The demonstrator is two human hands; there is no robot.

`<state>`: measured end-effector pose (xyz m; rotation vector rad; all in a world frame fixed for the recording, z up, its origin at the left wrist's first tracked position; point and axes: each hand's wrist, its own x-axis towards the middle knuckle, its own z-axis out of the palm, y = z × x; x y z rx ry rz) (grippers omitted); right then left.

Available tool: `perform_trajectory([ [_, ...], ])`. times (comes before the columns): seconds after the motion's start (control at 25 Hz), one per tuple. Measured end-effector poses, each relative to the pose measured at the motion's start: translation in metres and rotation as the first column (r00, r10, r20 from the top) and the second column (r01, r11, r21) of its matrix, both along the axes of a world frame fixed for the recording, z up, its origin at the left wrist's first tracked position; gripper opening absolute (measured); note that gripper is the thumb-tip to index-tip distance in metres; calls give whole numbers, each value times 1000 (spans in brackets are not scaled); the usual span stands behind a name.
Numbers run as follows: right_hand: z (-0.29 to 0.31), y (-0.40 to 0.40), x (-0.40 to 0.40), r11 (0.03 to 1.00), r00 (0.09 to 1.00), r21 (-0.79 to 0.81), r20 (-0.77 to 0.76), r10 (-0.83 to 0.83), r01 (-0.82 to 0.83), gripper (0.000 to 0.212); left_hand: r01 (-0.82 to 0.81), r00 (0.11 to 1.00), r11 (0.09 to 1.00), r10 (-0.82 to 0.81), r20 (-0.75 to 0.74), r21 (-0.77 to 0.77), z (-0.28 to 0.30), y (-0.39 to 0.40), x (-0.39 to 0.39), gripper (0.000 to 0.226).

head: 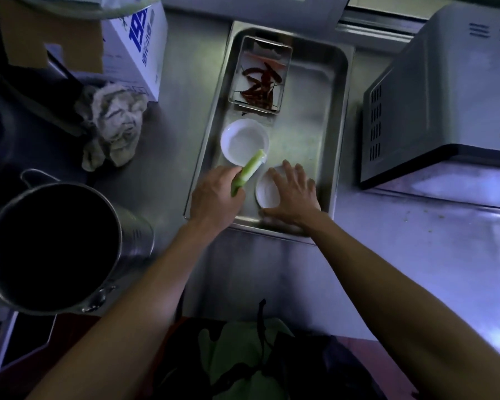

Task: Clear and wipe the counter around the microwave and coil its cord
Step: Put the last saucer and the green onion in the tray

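From the head view, a steel tray (326, 134) sits on the steel worktop (416, 241) just left of the microwave (445, 105). Of the two hands, the left hand (214, 197) grips a pale green stalk (247, 174) whose tip reaches over a white dish (240, 142) in the tray. The right hand (292, 192) lies spread, fingers straight, over a second white dish (264, 193) near the tray's front edge. At the tray's far end a small steel container (259, 73) holds dried red chillies (260, 82). Left of the tray lie a crumpled cloth (113, 125), a white carton (139, 50) and a large steel pot (55, 246).
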<state>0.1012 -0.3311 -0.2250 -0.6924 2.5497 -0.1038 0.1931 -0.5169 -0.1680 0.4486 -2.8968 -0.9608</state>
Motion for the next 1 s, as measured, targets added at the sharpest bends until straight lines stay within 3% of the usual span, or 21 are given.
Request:
perform_trajectory([
  [0.2,2,6,-1,998,999,-62,39,-13,15,104,68,997,998,-67,45,-18,-6,4,-10,38],
  [0.36,18,27,6,912,983,-385,-57,-174,139,77,81,996,994,-80,26,-68,-8,14,-23,33],
  [0.52,27,45,7,847,960,-528,-208,-188,51,59,152,984,986,-144,103,-67,-16,30,-42,23],
  [0.72,26,52,-5,850,949,-524,-293,-117,-56,44,191,973,982,-191,129,12,-26,52,-55,32],
  [1.0,21,54,-28,948,955,-310,-294,-31,-65,29,230,970,973,-231,78,29,-39,63,-59,27],
])
